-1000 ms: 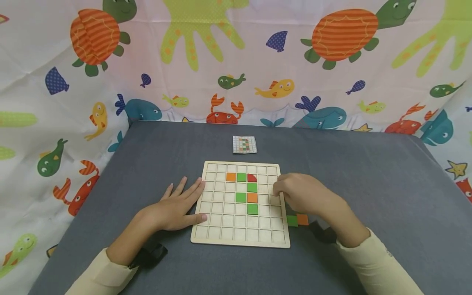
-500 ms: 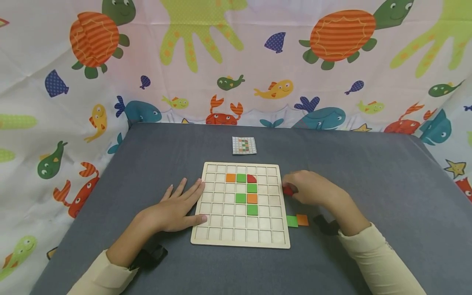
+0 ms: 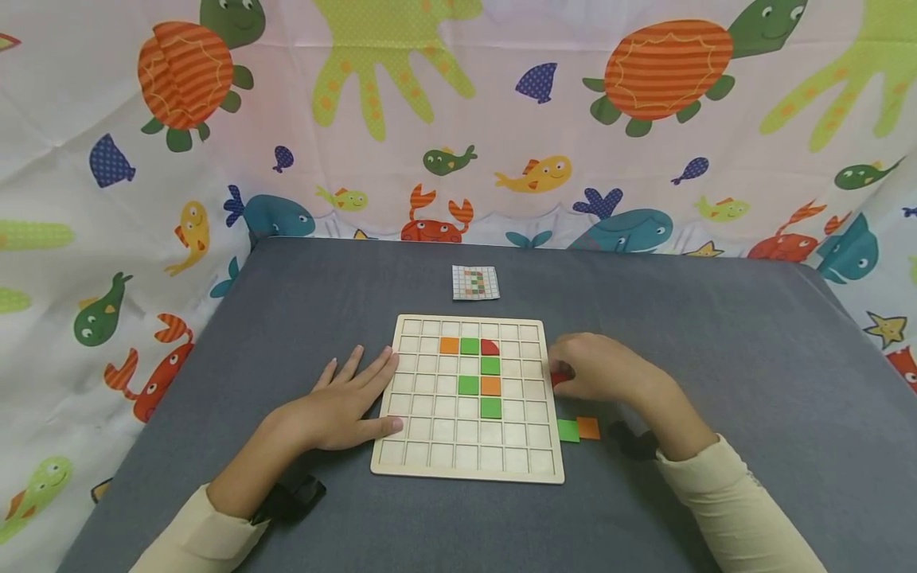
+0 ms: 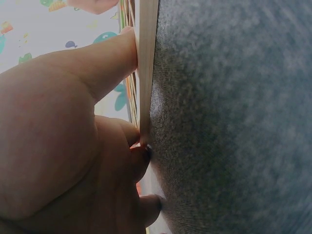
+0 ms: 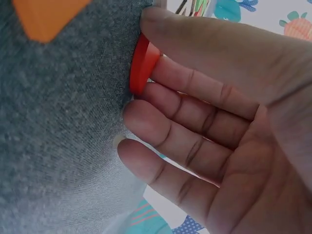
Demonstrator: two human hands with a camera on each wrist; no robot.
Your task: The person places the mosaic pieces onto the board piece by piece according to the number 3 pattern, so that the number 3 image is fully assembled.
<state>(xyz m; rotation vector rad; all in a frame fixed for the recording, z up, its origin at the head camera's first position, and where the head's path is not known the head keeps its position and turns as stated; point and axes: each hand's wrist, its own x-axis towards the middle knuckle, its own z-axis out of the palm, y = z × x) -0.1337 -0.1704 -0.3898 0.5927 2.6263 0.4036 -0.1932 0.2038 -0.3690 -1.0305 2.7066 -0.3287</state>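
Observation:
A wooden grid board (image 3: 423, 406) lies on the grey table. Orange tiles, several green tiles and one red quarter-round tile (image 3: 489, 348) sit in its cells. My left hand (image 3: 337, 414) lies spread at the board's left edge, fingertips and thumb on the rim. The left wrist view shows its thumb (image 4: 109, 61) against the board's side. Just off the board's right edge, my right hand (image 3: 605, 368) pinches a red tile with a curved edge (image 5: 141, 66) between thumb and fingers, low over the cloth. Most of that tile is hidden from the head view.
A green tile (image 3: 568, 430) and an orange tile (image 3: 588, 428) lie to the right of the board, near its lower corner. Behind the board is a small card (image 3: 476, 283) printed with a coloured grid pattern. A sea-animal curtain (image 3: 487, 103) hangs at the back.
My right hand has shifted right, from over the board's right edge to the cloth beside it, and the red tile shows under its fingers. The left hand stays in place.

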